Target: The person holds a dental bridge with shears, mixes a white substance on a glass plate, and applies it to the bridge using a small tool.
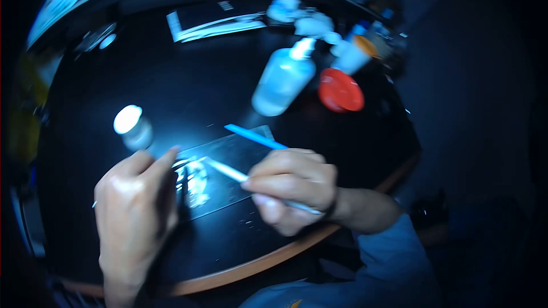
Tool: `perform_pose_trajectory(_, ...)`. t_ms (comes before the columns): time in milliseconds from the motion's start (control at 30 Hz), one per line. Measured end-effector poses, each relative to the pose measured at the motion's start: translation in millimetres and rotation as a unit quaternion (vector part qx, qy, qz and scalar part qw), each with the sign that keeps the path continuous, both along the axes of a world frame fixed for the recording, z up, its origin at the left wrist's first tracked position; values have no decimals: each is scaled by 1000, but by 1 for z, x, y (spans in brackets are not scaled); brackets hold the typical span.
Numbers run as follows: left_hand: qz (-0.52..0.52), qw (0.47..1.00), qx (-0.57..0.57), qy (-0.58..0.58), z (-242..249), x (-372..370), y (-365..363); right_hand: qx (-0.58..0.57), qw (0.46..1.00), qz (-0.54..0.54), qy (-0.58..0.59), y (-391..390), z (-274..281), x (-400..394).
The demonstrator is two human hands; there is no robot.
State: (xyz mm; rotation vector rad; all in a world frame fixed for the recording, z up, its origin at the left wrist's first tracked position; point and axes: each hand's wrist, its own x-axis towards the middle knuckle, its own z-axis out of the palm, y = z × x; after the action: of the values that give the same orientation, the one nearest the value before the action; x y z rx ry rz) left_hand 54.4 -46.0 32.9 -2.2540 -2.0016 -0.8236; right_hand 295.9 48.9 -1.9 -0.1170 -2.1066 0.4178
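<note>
My right hand [294, 188] is closed in a pen-like grip on a slim white stick-shaped tool [227, 170]. Its tip is over a shiny whitish patch [197, 185] on a clear flat sheet [234, 151]. A blue stick [254, 136] runs from the knuckles of this hand out over the sheet. My left hand [137, 211] is at the sheet's left edge, back up, with curled fingers and fingertips beside the shiny patch. What its fingers hold, if anything, is hidden and I cannot tell. Just beyond it stands a small jar [134, 126] with a bright white top.
A translucent bottle [283, 82] with a white cap stands beyond my right hand, beside a red round lid or dish [341, 90]. Behind them is a white cup with an orange rim [365, 47]. A dark flat box with white edges [217, 25] lies at the back. The wooden table edge [257, 265] curves in front.
</note>
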Motion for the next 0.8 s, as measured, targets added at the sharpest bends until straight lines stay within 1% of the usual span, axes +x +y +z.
perform_pose_trajectory(100,17,999,-18,-35,5,5,-9,-6,1000,-13,27,-11,-1,-3)
perform_pose_trajectory(233,23,999,-28,-31,13,9,-9,-7,998,-3,65,-11,-5,-5)
perform_pose_trajectory(333,17,999,-10,-42,9,9,-6,-11,999,-2,50,-11,-4,-2)
perform_pose_trajectory(433,22,999,-29,-36,10,8,-6,-16,998,0,55,-12,-6,-5)
perform_pose_trajectory(800,24,999,-29,-28,6,6,-7,-10,999,9,52,-12,-8,-4)
